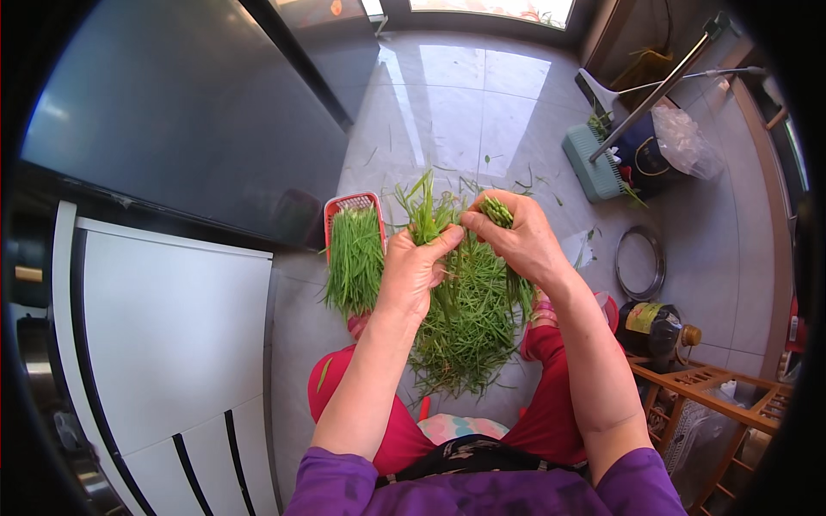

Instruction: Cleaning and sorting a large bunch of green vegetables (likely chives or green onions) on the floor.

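My left hand (419, 261) is closed around a small bunch of green leafy stalks (424, 213) that look like garlic chives. To its right, my right hand (519, 235) grips a tighter bundle of stalks (495, 211), cut ends up, the leaves hanging below the palm. The thumb and fingertip of the right hand come close to the left thumb; whether they pinch a strand cannot be told. Under both hands a loose heap of green stalks (471, 329) covers the floor between my feet. Left of it, a red and white plastic basket (327, 222) holds neatly aligned greens (356, 258).
White cabinet (174, 335) and dark glossy panel (193, 129) stand at left. At right are a teal dustpan (594, 164), a broom (597, 93), a metal ring (640, 261), a dark bottle (652, 327) and a wooden rack (710, 393). Scraps lie on the tiles.
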{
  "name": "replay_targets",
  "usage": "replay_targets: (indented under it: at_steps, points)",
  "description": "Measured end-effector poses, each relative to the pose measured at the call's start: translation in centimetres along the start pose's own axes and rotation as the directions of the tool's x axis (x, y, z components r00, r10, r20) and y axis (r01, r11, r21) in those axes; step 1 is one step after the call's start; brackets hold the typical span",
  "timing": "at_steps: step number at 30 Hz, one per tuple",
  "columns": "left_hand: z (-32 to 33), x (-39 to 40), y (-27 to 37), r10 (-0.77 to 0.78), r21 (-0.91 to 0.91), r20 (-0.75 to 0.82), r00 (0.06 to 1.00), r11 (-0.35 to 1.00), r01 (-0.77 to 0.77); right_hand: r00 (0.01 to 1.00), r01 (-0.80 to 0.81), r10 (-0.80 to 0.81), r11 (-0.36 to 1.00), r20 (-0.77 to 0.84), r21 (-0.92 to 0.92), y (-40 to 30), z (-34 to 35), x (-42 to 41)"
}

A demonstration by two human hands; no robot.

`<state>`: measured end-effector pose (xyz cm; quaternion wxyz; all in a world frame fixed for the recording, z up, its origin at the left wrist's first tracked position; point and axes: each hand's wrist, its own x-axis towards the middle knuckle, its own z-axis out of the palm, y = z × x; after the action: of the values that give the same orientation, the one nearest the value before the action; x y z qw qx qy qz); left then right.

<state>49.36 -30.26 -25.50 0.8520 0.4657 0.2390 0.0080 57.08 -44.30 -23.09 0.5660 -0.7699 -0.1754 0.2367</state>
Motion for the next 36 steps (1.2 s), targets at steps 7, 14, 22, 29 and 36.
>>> replay_targets:
  at_steps: [7,14,22,29,36]
  points:
    - [-1.1,0.1,0.1,-0.079,0.075,0.030,0.996,0.994,0.077,0.899,0.095,-0.092,0.995,-0.429,-0.015,1.4,-2.4,0.8]
    - [-1.1,0.0,0.4,-0.118,-0.035,-0.038,0.992,0.993,0.116,0.961,0.005,-0.046,0.989,-0.271,-0.150,1.9,-0.9,0.7]
    - [-1.1,0.1,-0.2,-0.133,-0.055,0.110,0.985,0.989,0.140,0.992,-0.095,0.117,0.939,-0.047,0.329,0.2,0.5,-0.1]
    - [-0.5,0.4,-0.5,-0.046,0.018,0.081,0.996,0.999,0.045,0.984,-0.153,0.181,0.841,-0.003,0.519,-0.3,-1.4,0.1]
    - [-1.2,1.1,-2.2,0.114,0.277,0.094,0.989,0.951,-0.136,0.995,-0.068,0.081,0.982,-0.066,0.177,-0.5,2.1,0.6]
